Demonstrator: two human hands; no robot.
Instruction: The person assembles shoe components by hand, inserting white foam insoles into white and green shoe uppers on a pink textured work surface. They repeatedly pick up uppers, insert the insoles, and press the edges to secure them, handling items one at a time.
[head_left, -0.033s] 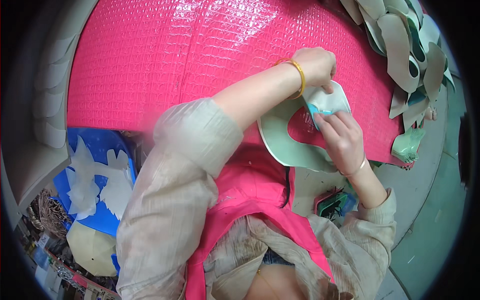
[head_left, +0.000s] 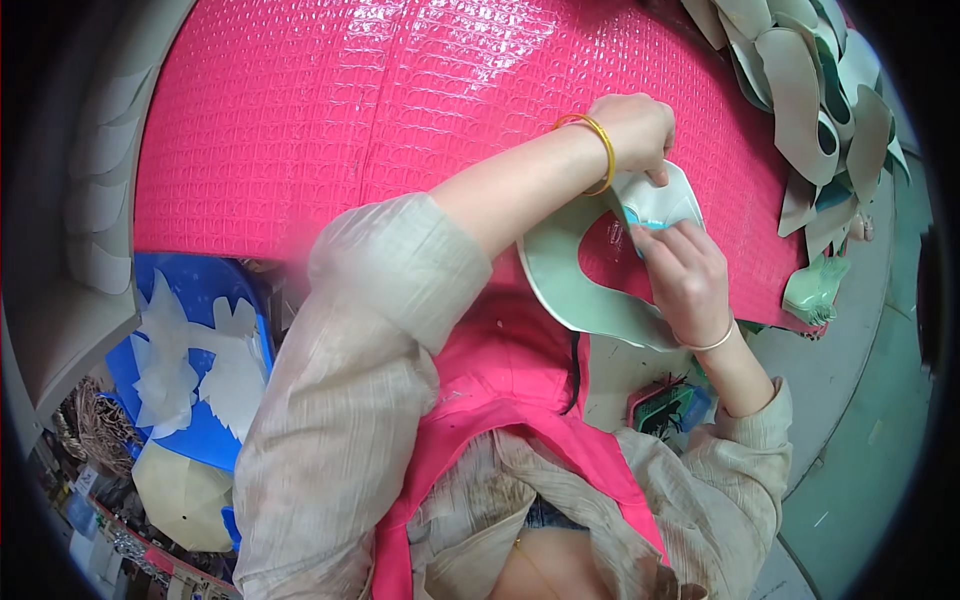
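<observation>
A pale green, curved shoe upper (head_left: pixel 562 262) with white edges lies at the near edge of the pink-covered table. One end is folded over, showing its white underside (head_left: pixel 672 192). My left hand (head_left: pixel 640 135), a yellow bangle at its wrist, reaches across to the far side of this end. Its fingers are curled, with a fingertip against the white edge. My right hand (head_left: pixel 690 275) is closed on a small light-blue piece (head_left: pixel 634 220) against the white underside. The fingers hide most of that piece, so its kind does not show.
Pink textured sheeting (head_left: pixel 300 130) covers the table. Similar pale pieces (head_left: pixel 800 110) are heaped at the far right, beside a green bundle (head_left: pixel 815 290). At left stand a grey shelf (head_left: pixel 60 340) and a blue bin (head_left: pixel 210 440) holding white cut pieces.
Both hands and the shoe upper have shifted very slightly to the right. The grips look the same.
</observation>
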